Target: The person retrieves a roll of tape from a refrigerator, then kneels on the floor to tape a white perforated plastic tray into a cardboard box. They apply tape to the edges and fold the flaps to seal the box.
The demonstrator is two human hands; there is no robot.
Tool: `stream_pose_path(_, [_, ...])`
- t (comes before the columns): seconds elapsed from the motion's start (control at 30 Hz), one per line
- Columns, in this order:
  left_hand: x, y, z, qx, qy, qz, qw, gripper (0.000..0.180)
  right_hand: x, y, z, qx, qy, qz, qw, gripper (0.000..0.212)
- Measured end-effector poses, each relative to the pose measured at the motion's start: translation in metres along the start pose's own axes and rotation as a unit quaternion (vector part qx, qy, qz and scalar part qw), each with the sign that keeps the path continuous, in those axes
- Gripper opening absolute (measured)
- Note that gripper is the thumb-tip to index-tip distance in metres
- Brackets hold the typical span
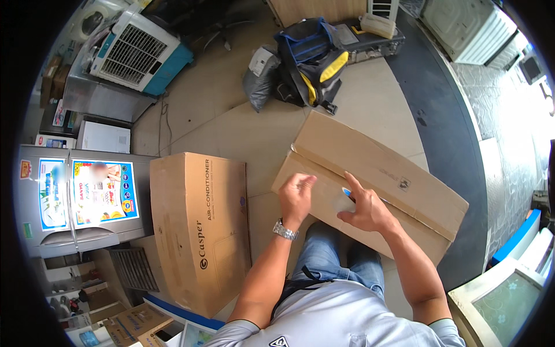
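A long brown cardboard box [370, 179] lies slantwise in front of me, its lengthwise flaps meeting in a seam. My left hand [295, 199] is over the box's left end, fingers curled together; what they hold, if anything, is hidden. Above the box's near half is my right hand [369, 209], with index finger and thumb stretched out. A small dark object with a blue end [347, 191] shows in that hand, partly covered by the fingers; its kind is unclear.
Left of me stands a tall air-conditioner carton [199, 231], beside a grey fridge [110, 188]. Beyond the box are a black, blue and yellow tool bag [312, 61], a grey plastic bag [260, 84] and a hard case [376, 49]. An air cooler [136, 52] stands far left.
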State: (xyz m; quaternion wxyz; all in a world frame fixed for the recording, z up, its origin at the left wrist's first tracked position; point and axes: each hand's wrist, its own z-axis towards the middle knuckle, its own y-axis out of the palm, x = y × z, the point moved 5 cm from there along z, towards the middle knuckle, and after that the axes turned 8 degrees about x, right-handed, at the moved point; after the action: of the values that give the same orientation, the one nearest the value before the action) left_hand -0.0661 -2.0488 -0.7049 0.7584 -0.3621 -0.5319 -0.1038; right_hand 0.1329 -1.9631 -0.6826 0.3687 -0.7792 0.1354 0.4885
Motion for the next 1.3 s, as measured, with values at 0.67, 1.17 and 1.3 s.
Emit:
stream_pose_path(0.67, [-0.276,0.005,0.176,0.011,-0.144,0.147,0.979,0.029,0.046,0.060,0.134,-0.018,0.148,-0.049,0.988,0.055])
stream_pose_path(1.17, [-0.342,0.028,0.175,-0.101,-0.184,0.145,0.967,0.030,0.079,0.087,0.157,-0.020,0.137,-0.070,0.988,0.052])
stream_pose_path(1.3, [-0.369,0.063,0.146,-0.162,-0.232,0.036,0.958,0.026,0.078,0.088,0.159,-0.026,0.146,-0.053,0.988,0.051])
